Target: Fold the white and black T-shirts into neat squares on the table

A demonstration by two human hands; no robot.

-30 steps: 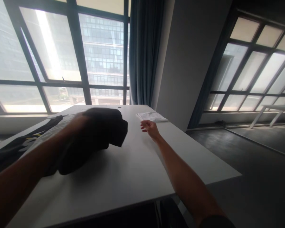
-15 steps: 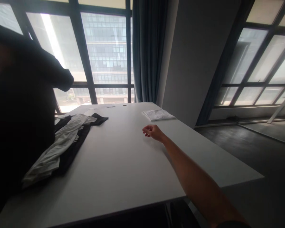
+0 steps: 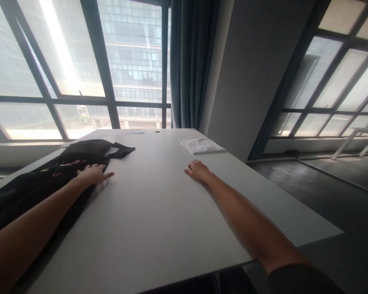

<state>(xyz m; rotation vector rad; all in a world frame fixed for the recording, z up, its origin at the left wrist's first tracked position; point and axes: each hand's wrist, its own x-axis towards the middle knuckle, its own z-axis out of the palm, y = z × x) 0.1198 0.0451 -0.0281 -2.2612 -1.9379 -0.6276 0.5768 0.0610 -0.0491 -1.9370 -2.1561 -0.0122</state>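
A black T-shirt with a pink and yellow print [image 3: 66,165] lies spread along the left side of the white table [image 3: 153,204]. A small piece of white cloth [image 3: 112,151] shows beside its far sleeve. My left hand [image 3: 93,174] is over the T-shirt's right edge, fingers spread and thumb pointing right, gripping nothing. To the right, my right hand [image 3: 198,169] rests at the tabletop with its fingers slightly bent and thumb apart, holding nothing. Just beyond it lies a folded white cloth [image 3: 203,145].
A thin white sheet [image 3: 130,132] and a round dark cable hole [image 3: 157,132] are at the table's far end. A blue curtain [image 3: 190,65] hangs beside tall windows and a grey pillar [image 3: 251,73]. Another white table [image 3: 366,132] stands far right.
The black T-shirt, raised at the left before, now lies flat over the black and white clothes. My left hand has come into view. My right hand has lowered slightly to the tabletop.
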